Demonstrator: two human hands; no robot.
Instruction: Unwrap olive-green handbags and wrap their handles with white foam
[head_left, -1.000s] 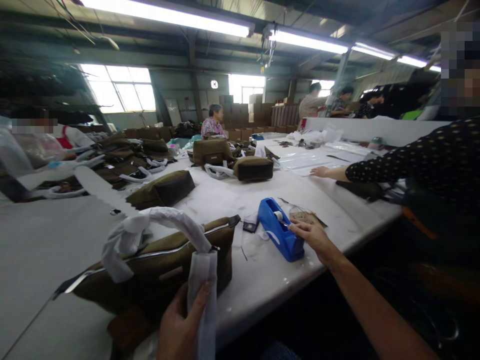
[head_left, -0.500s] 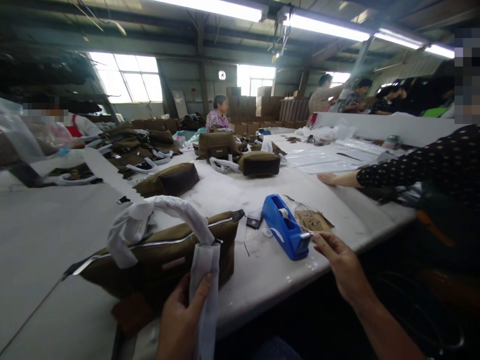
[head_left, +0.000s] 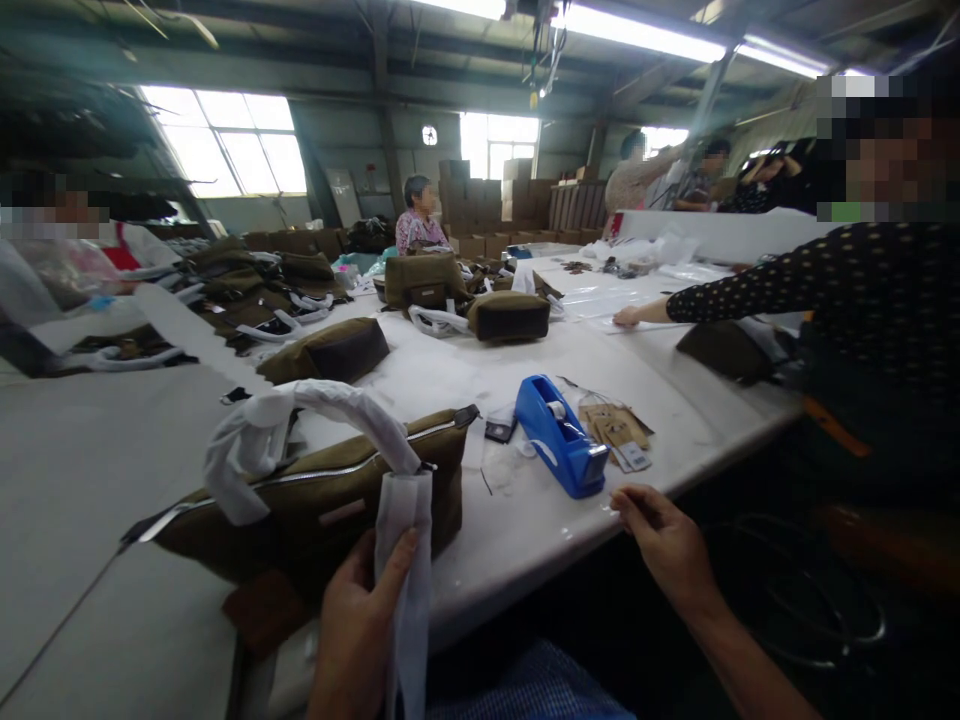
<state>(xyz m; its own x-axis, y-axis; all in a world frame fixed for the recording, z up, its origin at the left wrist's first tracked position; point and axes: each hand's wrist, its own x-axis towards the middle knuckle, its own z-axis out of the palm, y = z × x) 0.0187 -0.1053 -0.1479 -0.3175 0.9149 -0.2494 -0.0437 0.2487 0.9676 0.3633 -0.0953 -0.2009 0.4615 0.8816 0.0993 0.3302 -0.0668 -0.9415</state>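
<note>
An olive-green handbag [head_left: 330, 520] with a silver zip stands on the white table in front of me, its carry handle [head_left: 352, 410] wound in white wrapping. My left hand [head_left: 364, 600] is closed around a strap [head_left: 403, 550] covered in white wrapping paper, thumb on top, beside the bag's right end. At the table's front edge, my right hand [head_left: 660, 535] pinches thumb and forefinger together on what looks like a small bit of clear tape, barely visible. Just left of those fingertips sits a blue tape dispenser [head_left: 561, 440].
Brown paper tags [head_left: 611, 425] lie behind the dispenser, and a small black item [head_left: 499, 428] lies left of it. More olive bags [head_left: 326, 350] are spread across the table. At right, a co-worker's dotted sleeve [head_left: 750, 270] reaches over the table.
My right hand has come away from the dispenser's cutting edge, towards me. My left hand keeps its hold on the wrapped strap. The co-worker's arm has shifted, and the view has turned slightly right.
</note>
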